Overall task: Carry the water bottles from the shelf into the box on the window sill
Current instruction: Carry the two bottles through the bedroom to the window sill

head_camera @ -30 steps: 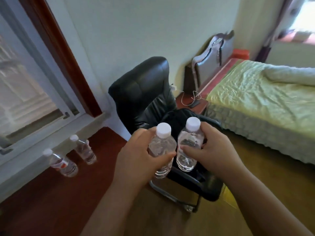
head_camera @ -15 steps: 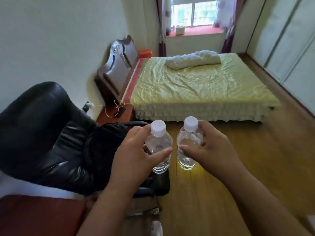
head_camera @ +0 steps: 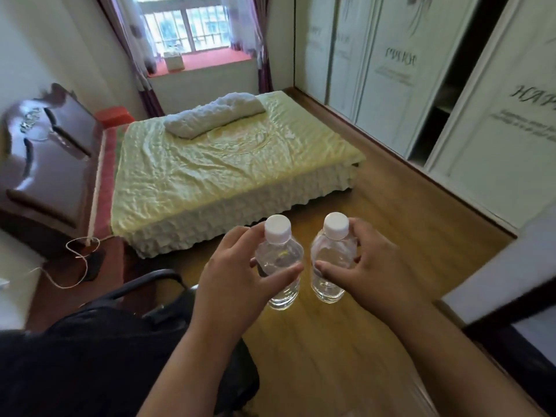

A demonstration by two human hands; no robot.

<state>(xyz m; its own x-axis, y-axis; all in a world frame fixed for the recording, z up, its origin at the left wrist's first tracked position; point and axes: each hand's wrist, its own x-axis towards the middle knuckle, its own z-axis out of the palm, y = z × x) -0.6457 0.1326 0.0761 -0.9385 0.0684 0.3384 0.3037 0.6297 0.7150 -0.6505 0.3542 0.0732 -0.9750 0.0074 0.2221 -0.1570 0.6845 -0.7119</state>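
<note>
I hold two clear water bottles with white caps upright in front of me, above the wooden floor. My left hand [head_camera: 233, 281] grips the left bottle [head_camera: 281, 260] around its body. My right hand [head_camera: 374, 272] grips the right bottle [head_camera: 331, 260] the same way. The two bottles are side by side, a small gap between them. Far across the room a small pale box [head_camera: 174, 62] stands on the red window sill [head_camera: 216, 59], under the barred window.
A bed with a green cover [head_camera: 222, 170] and a rolled white blanket [head_camera: 215, 117] fills the middle. White wardrobe doors [head_camera: 391, 73] line the right wall. A black chair [head_camera: 99, 356] is at lower left, a dark wooden headboard [head_camera: 45, 152] beside the bed. Wooden floor [head_camera: 400, 212] runs between bed and wardrobe.
My view has swung right, away from the glass door and the black chair, toward the bed and far window. Both hands keep the same hold on the bottles.
</note>
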